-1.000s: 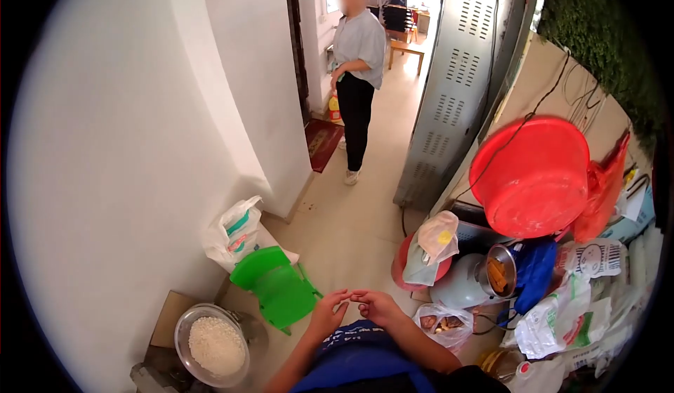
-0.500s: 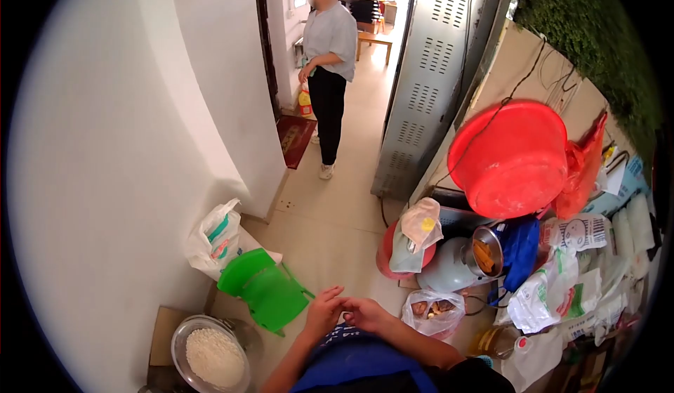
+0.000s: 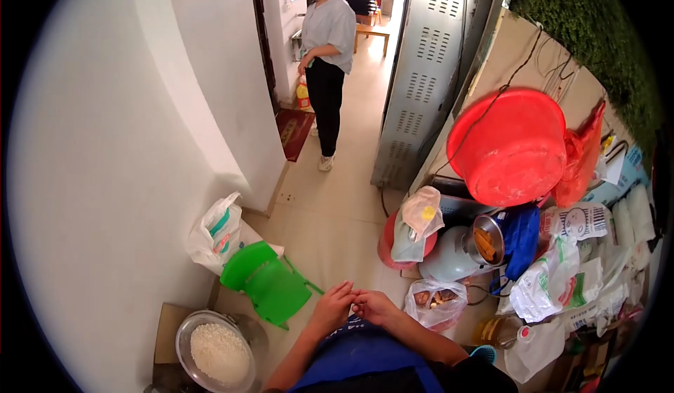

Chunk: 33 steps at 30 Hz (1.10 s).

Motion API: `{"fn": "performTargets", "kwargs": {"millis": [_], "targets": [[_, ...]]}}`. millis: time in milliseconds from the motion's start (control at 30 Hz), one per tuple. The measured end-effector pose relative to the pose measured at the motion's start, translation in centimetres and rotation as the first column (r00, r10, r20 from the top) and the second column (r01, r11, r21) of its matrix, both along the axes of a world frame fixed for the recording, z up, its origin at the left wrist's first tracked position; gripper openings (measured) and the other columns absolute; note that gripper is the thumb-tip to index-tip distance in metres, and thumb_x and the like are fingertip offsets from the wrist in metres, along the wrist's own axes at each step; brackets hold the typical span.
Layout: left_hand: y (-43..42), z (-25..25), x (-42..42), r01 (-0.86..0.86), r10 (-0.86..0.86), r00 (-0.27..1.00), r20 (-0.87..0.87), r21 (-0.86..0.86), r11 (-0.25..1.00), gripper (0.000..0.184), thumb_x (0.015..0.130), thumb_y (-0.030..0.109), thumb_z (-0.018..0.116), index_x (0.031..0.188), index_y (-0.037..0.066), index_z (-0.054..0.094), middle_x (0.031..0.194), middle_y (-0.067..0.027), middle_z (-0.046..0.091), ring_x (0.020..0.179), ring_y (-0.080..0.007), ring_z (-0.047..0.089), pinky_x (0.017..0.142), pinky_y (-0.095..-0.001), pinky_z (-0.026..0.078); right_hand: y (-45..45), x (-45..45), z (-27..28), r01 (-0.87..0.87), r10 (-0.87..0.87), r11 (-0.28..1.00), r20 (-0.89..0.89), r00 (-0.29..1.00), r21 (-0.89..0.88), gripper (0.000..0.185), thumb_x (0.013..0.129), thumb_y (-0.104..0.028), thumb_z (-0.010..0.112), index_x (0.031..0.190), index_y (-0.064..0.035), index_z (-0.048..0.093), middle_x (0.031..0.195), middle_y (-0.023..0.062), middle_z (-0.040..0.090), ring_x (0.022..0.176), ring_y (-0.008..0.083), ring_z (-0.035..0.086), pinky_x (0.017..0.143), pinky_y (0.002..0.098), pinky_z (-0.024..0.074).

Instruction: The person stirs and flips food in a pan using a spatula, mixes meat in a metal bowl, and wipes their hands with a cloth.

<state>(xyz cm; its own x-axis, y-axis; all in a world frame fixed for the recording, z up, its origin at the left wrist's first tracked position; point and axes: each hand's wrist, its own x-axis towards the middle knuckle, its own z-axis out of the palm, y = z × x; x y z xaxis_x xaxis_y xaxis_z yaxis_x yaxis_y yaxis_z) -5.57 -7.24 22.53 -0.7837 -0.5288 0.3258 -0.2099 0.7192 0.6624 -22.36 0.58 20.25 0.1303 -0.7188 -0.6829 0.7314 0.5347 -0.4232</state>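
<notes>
Both my hands meet in front of the blue apron [image 3: 358,358], low in the middle of the view. My left hand [image 3: 333,306] has its fingers stretched out, their tips against the other hand. Curled fingers of my right hand [image 3: 375,307] touch the left fingertips; whether something small is between them I cannot make out. Just left of my hands stands a green plastic chair [image 3: 270,287]. To their right sits a clear plastic bag [image 3: 437,309] with brown pieces in it.
A metal bowl of white grains [image 3: 188,337] stands low left, with a white bag [image 3: 212,235] behind the chair. On the right are a gas cylinder [image 3: 449,258], a red basin [image 3: 509,147] and an oil jug [image 3: 502,331]. A person [image 3: 328,63] stands in the passage beside a metal cabinet [image 3: 425,77].
My hands have shifted slightly right and up in the view, still touching each other. The view has tilted a little downward. The person in the passage stays in place.
</notes>
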Motion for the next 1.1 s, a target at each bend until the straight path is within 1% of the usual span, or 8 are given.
{"fn": "performTargets", "kwargs": {"millis": [400,567,767,900,967,1000,1033,1100], "targets": [[-0.8,3.3,1.8,-0.072,0.074,0.997,-0.017,0.108,0.992,0.032,0.091,0.021,0.071,0.119,0.006,0.071,0.134,-0.0155,0.065,0.124,-0.0324,0.062,0.105,-0.0442,0.047,-0.4,-0.9,-1.3,0.203,-0.197,0.976,-0.084,0.977,0.075,0.023,0.102,-0.023,0.051,0.109,-0.0058,0.065,0.100,0.0085,0.072,0.084,0.0205,0.067,0.073,0.0318,0.0506],[1.0,8.7,-0.6,-0.009,-0.007,0.989,-0.150,-0.103,0.995,0.055,0.095,0.039,0.065,0.140,0.007,0.058,0.155,-0.0228,0.041,0.144,-0.0424,0.039,0.117,-0.0515,0.032,-2.3,-2.7,-5.2,0.259,-0.285,0.956,0.240,0.928,0.135,0.039,0.105,-0.040,0.043,0.115,-0.0059,0.059,0.125,0.0130,0.065,0.106,0.0269,0.064,0.088,0.0366,0.0502],[-0.8,0.7,-4.5,0.088,-0.105,0.966,-0.238,-0.081,0.993,0.077,0.093,0.059,0.057,0.150,0.008,0.046,0.163,-0.0301,0.023,0.152,-0.0482,0.021,0.122,-0.0595,0.014,-5.8,0.0,-7.6,0.067,0.135,0.839,0.327,0.935,-0.539,0.070,0.102,-0.060,0.028,0.149,-0.0078,0.032,0.153,0.0162,0.041,0.137,0.0344,0.042,0.113,0.0460,0.0347],[-0.3,0.9,-4.9,0.047,-0.072,0.953,-0.296,-0.092,0.995,0.079,0.096,0.062,0.052,0.155,0.012,0.040,0.162,-0.0308,0.024,0.151,-0.0499,0.020,0.120,-0.0636,0.012,-4.9,2.9,-3.0,-0.001,0.192,0.766,0.228,0.955,-0.643,0.081,0.101,-0.067,0.028,0.163,-0.0164,0.019,0.165,0.0132,0.030,0.149,0.0361,0.033,0.120,0.0504,0.0305],[-0.8,-0.6,-4.7,-0.015,-0.013,0.961,-0.275,-0.101,0.995,0.078,0.095,0.062,0.052,0.154,0.011,0.042,0.163,-0.0304,0.024,0.152,-0.0474,0.021,0.121,-0.0630,0.012,-6.4,7.6,0.6,0.375,-0.495,0.033,0.311,0.812,-0.926,0.083,0.100,-0.073,0.025,0.162,-0.0175,0.025,0.164,0.0105,0.033,0.149,0.0313,0.033,0.120,0.0473,0.0293],[-1.2,-1.2,-4.6,-0.073,0.043,0.966,-0.255,-0.110,0.991,0.078,0.094,0.062,0.052,0.152,0.009,0.045,0.163,-0.0300,0.023,0.152,-0.0449,0.022,0.121,-0.0625,0.013,-5.9,6.2,1.3,0.371,-0.490,0.033,0.309,0.815,-0.928,0.083,0.100,-0.073,0.025,0.162,-0.0175,0.025,0.164,0.0105,0.033,0.149,0.0313,0.033,0.120,0.0473,0.0293],[-1.8,-1.0,-4.2,-0.080,0.048,0.965,-0.259,-0.115,0.990,0.078,0.094,0.062,0.052,0.152,0.009,0.045,0.163,-0.0300,0.023,0.152,-0.0449,0.022,0.121,-0.0625,0.013,-5.0,3.6,1.7,0.284,-0.290,0.576,0.133,0.948,-0.767,0.084,0.100,-0.073,0.023,0.160,-0.0144,0.027,0.162,0.0093,0.037,0.148,0.0291,0.035,0.120,0.0451,0.0303],[-3.0,-0.7,-3.3,-0.150,0.137,0.981,-0.138,-0.088,0.985,0.074,0.095,0.058,0.054,0.151,0.010,0.046,0.163,-0.0282,0.024,0.153,-0.0438,0.022,0.121,-0.0620,0.013,-4.3,1.6,2.8,0.027,0.005,0.921,0.079,0.997,-0.389,0.085,0.101,-0.073,0.022,0.159,-0.0113,0.029,0.159,0.0081,0.041,0.147,0.0270,0.036,0.119,0.0429,0.0312]]}}
